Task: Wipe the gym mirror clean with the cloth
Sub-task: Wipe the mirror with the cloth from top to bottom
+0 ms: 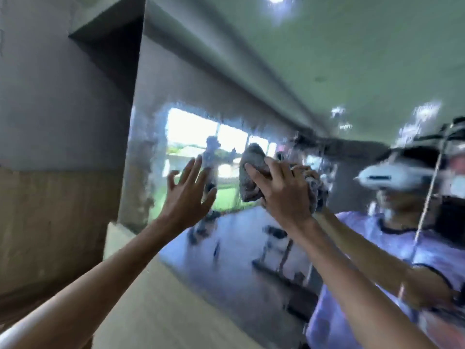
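Observation:
The large wall mirror (251, 79) fills the middle and right of the head view, and streaks and smears blur its lower left part. My right hand (281, 187) grips a bunched grey cloth (251, 172) and holds it against the glass near the centre. My left hand (187, 195) is raised to the left of the cloth with its fingers spread and straight, at or very near the mirror surface. The mirror reflects my arm, my light purple shirt and the headset. The frame is motion-blurred.
The mirror's left edge (137, 102) meets a grey wall (63, 96) with a tan lower panel (50, 222). A pale ledge or floor strip (156, 298) runs along the mirror's bottom. Gym equipment and a bright window appear only as reflections.

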`<act>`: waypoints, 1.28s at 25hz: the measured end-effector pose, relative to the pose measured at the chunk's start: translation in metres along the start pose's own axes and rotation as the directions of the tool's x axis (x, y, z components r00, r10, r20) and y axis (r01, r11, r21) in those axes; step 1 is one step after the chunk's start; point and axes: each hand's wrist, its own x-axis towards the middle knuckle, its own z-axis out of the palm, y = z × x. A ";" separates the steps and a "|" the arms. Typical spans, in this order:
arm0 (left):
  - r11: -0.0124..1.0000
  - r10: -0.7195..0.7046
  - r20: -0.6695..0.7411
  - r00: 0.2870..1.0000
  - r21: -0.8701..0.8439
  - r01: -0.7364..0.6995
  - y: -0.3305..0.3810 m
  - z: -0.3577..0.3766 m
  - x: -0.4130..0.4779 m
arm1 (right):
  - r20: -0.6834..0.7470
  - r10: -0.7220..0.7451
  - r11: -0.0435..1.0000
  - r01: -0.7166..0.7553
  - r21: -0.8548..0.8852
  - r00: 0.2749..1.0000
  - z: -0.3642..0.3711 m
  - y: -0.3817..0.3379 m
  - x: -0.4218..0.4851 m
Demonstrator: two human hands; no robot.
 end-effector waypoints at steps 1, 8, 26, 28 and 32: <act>0.998 0.040 -0.082 0.996 -0.053 -0.045 -0.005 0.005 0.037 | -0.043 -0.013 0.997 0.010 -0.082 0.999 0.007 0.014 0.026; 0.887 0.210 -0.475 0.854 -0.275 -0.371 -0.002 0.002 0.248 | -0.164 0.207 0.860 -0.259 -0.439 0.964 0.010 0.119 0.165; 0.854 0.092 -0.503 0.860 -0.404 -0.328 0.043 -0.005 0.365 | 0.113 0.345 0.793 -0.225 -0.566 0.932 0.050 0.148 0.247; 0.845 0.104 -0.501 0.859 -0.411 -0.342 0.037 -0.003 0.361 | 0.247 0.248 0.857 -0.093 -0.508 0.937 0.053 0.134 0.226; 0.843 0.093 -0.516 0.851 -0.414 -0.343 0.033 0.006 0.344 | 0.202 0.336 0.793 -0.161 -0.588 0.920 0.008 0.176 0.201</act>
